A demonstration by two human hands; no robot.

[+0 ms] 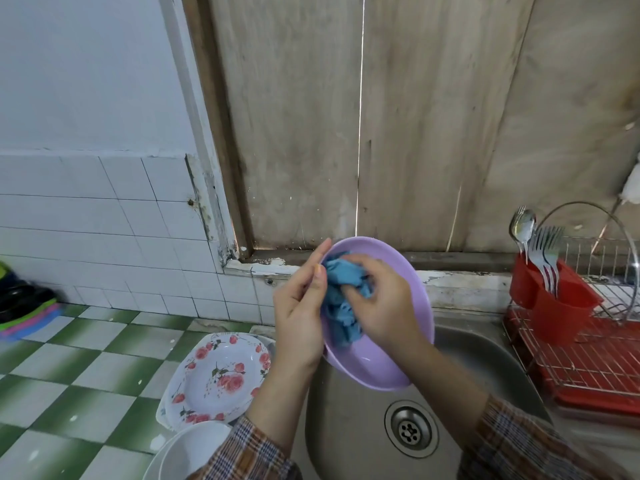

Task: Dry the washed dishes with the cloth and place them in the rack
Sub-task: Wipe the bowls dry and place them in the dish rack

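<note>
1. Head view, centre: a lilac plate (398, 289) is held tilted above the steel sink (349, 403), its hollow side facing the person.
2. The left hand (301, 317) holds the plate at its left rim. Its fingers (320, 252) lie nearly straight along the edge with the thumb on the near side. It seems to pinch the rim, though the plate hides the far side of the grip.
3. The right hand (384, 303) has its fingers (356, 268) curled round a bunched blue cloth (341, 306), pressing it into the plate's hollow.
4. Both forearms come up from the bottom edge in checked sleeves. The sink's drain (410, 429) lies below the plate.
5. Head view, right: a wire rack (595, 358) on a red tray stands just beside the sink. A red cutlery holder (554, 299) on it carries forks (547, 258) and a spoon (523, 230), all standing upright.
6. Head view, left: on the green-and-white checked surface (69, 368), a rose-patterned plate (218, 375) lies beside the sink, on top of another dish. A white bowl (194, 452) sits nearer the bottom edge.
7. Far left, a blurred stack of coloured items (24, 306) rests against the white tiled wall (121, 220).
</note>
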